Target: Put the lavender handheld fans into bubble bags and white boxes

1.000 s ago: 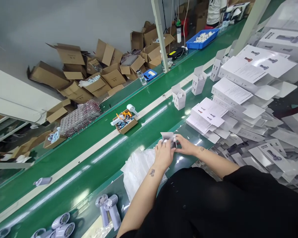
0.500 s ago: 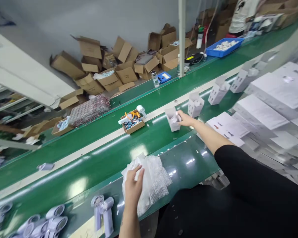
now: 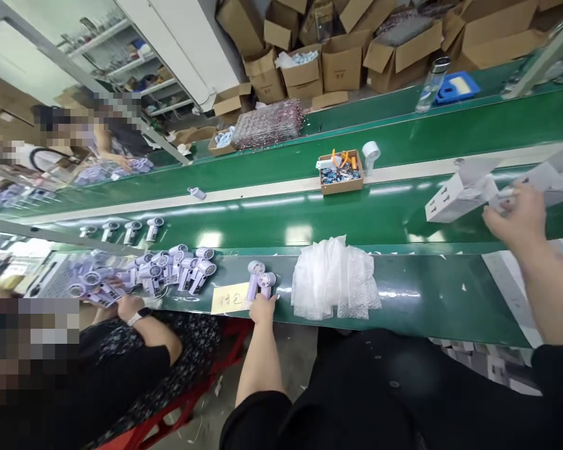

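Note:
My left hand [image 3: 263, 309] is closed round the handle of a lilac handheld fan [image 3: 266, 282]. A second lilac fan [image 3: 253, 284] lies right beside it on the bench, by a yellow card with handwriting [image 3: 229, 299]. At the right my right hand [image 3: 520, 215] hovers by an open white carton [image 3: 460, 195], thumb and fingers apart. Some of its fingertips blur against the white packaging behind. Between my hands a pile of white bubble-wrap bags [image 3: 335, 281] lies flat on the bench.
Many lilac fans [image 3: 187, 269] are heaped to the left, where a co-worker's hands [image 3: 129, 306] handle some. A small box of parts [image 3: 341, 178] and a white fan [image 3: 370, 153] stand across the green belt [image 3: 263, 222]. A glass bottle [image 3: 432, 84] is farther back.
The view has swung left. My left hand has left the bubble-wrap bags and taken hold of a lilac fan. My right hand has come away from inside the white carton.

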Action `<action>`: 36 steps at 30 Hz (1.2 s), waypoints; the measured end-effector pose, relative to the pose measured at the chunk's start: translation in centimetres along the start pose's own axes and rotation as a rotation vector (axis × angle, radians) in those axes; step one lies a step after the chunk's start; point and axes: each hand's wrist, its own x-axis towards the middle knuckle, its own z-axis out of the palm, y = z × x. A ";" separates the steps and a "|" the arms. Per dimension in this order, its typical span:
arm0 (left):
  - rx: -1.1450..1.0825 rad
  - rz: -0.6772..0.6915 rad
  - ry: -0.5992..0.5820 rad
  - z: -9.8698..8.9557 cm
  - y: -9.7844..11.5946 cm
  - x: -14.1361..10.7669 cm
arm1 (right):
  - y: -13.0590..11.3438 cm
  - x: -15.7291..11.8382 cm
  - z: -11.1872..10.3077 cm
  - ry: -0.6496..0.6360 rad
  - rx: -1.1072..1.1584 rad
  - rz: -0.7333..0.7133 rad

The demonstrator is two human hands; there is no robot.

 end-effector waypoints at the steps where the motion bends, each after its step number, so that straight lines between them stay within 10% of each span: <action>1: -0.006 0.007 -0.013 0.2 0.0 0.0 | -2.2 -2.1 0.1 0.013 -0.008 0.055; 7: -0.721 0.089 -0.300 0.5 5.1 -4.9 | -15.1 -15.2 6.9 -0.763 0.650 0.743; 12: -0.950 0.385 -0.913 3.0 12.7 -14.4 | -19.0 -19.6 12.0 -0.704 1.239 1.093; 17: -0.158 1.207 -0.572 7.2 13.7 -16.4 | -14.8 -18.4 8.7 -0.280 1.180 1.055; 21: 0.510 1.484 -0.331 11.4 14.3 -12.8 | -10.8 -19.1 3.7 -0.236 1.081 1.045; 26: 0.286 1.431 -0.416 11.2 17.6 -12.9 | -10.8 -22.4 1.6 -0.555 1.343 1.054; 29: -0.125 1.317 -0.729 9.2 19.4 -14.9 | -12.2 -22.6 2.2 -0.781 1.476 1.006; 32: -0.384 1.080 -0.965 8.0 20.7 -16.0 | -12.4 -21.4 2.7 -0.761 1.472 0.969; 36: -0.536 0.801 -0.929 8.1 21.7 -16.0 | -10.6 -20.7 2.9 -0.680 1.326 1.031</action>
